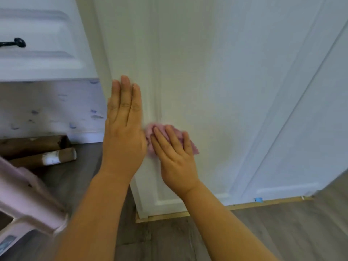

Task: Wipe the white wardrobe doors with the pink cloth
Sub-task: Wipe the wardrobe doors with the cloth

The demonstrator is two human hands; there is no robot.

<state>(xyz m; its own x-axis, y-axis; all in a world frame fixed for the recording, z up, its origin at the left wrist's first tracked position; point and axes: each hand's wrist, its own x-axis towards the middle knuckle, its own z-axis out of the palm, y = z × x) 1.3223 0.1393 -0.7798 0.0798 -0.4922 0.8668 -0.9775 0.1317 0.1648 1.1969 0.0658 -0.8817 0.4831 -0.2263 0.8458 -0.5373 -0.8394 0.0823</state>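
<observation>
The white wardrobe door (216, 76) fills the middle of the view, with a second white door (305, 147) to its right. My right hand (175, 157) presses the crumpled pink cloth (150, 131) flat against the lower part of the door's panel. Most of the cloth is hidden under that hand. My left hand (124, 129) lies flat with its fingers together on the door's left edge, just left of the cloth, and holds nothing.
A white drawer front with a black handle (15, 43) is at the upper left. Two brown wooden pieces (43, 151) lie on the grey floor (263, 232). A pink plastic object (24, 200) sits at the lower left. A wooden strip (244, 205) runs under the doors.
</observation>
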